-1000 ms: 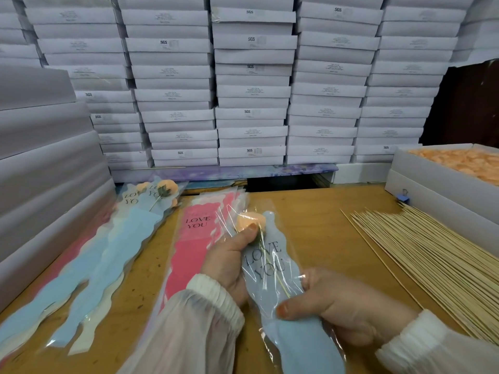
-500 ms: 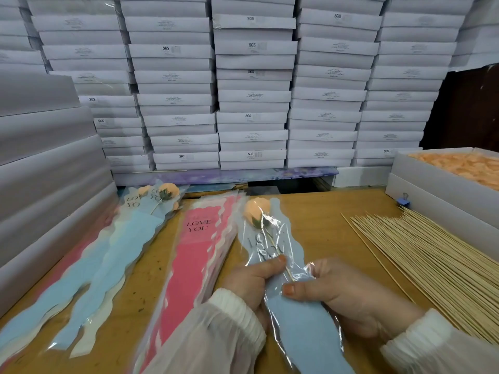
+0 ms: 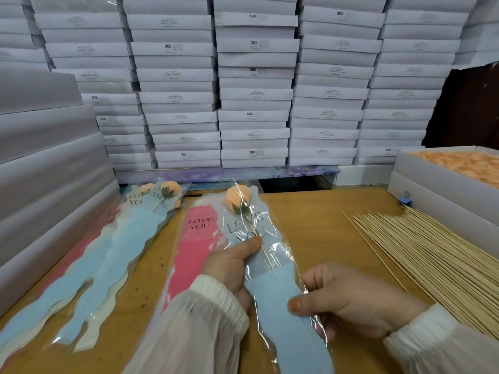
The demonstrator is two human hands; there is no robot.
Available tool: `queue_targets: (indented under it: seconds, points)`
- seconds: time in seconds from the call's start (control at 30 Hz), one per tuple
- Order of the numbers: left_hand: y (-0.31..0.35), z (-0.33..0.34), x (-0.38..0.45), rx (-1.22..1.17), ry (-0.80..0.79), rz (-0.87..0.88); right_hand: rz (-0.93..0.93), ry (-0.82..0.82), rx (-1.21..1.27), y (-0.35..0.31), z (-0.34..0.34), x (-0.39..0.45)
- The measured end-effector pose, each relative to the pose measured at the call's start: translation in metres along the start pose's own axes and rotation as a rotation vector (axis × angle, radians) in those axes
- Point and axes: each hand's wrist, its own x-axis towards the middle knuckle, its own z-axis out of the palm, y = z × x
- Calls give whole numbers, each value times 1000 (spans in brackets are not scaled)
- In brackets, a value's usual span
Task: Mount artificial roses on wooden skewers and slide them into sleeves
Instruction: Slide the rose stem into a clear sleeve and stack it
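Two hands on one package here. Left hand (image 3: 229,268) grips the blue sleeve (image 3: 272,287) around its middle, thumb laid flat across the clear front just under the "LOVE YOU" lettering, pressing right beside the skewer (image 3: 266,256). Right hand (image 3: 348,300) pinches the sleeve's lower right edge, thumb on top of the film, fingers curled underneath.

Inside that sleeve sits the peach rose (image 3: 237,198), all the way up at the top end, green base showing below the bloom, the skewer running down from it behind the lettering and into the blue paper section. The sleeve lies tilted, its top pointing up and a touch left, its lower end running off toward the bottom of the frame.

Just to the left, touching the held sleeve, a pink sleeve (image 3: 194,244) lies flat on the wooden table (image 3: 310,225), same "LOVE YOU" print. Farther left, a fan of finished sleeves (image 3: 127,238), blue and cream, with peach roses showing at their upper ends.

Out to the right, a big loose pile of bare skewers (image 3: 432,263) spreads across the table. Beyond it, an open white box (image 3: 432,182) filled with peach rose heads, a blue binder clip (image 3: 404,198) on its near corner. Stacked white boxes (image 3: 253,90) wall off the back and left side.
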Motion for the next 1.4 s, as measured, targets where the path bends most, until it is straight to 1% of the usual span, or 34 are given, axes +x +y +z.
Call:
queue_targets:
  seconds: [0.1, 0.23, 0.3, 0.37, 0.43, 0.53, 0.7, 0.73, 0.8, 0.87, 0.9, 0.97, 1.1, 1.17, 1.27, 1.4]
  points:
    - [1, 0, -4, 48, -35, -23, -29, 82, -41, 1, 2, 4]
    - [-7, 4, -10, 154, -109, -13, -95, 178, -27, 1, 1, 7]
    - [-13, 6, -13, 178, -129, -38, -101, 213, -21, 3, -1, 9]
    - [-15, 7, -14, 198, -126, -47, -108, 242, -6, 4, -1, 10]
    - [-14, 6, -12, 205, -88, -20, -116, 262, -23, 4, -2, 10]
    - [-11, 4, -8, 220, -38, -1, -106, 255, -32, 3, -2, 9]
    - [-8, 3, -5, 319, -20, 69, -126, 270, 0, 1, 1, 9]
    - [-7, 3, -5, 326, -15, 71, -119, 254, -4, 0, 1, 8]
    - [-5, 3, -6, 309, -4, 54, -73, 164, -24, -3, 2, 4]
    - [-3, 1, -5, 272, 13, 35, -26, 71, -89, -2, 6, 1]
    - [-2, 0, -5, 255, 21, 35, -17, 55, -126, -1, 9, 1]
    - [-1, -2, -3, 233, 27, 54, -26, 76, -156, 3, 11, 3]
    - [-5, 1, -5, 233, -29, 105, -79, 126, -82, 4, 11, 7]
    - [-12, 5, -8, 268, -48, 77, -104, 181, -67, 4, 9, 8]
    - [-23, 9, -11, 295, -15, 32, -133, 266, -65, 5, 2, 11]
    - [-30, 11, -13, 290, 16, -24, -155, 295, -72, 8, -3, 12]
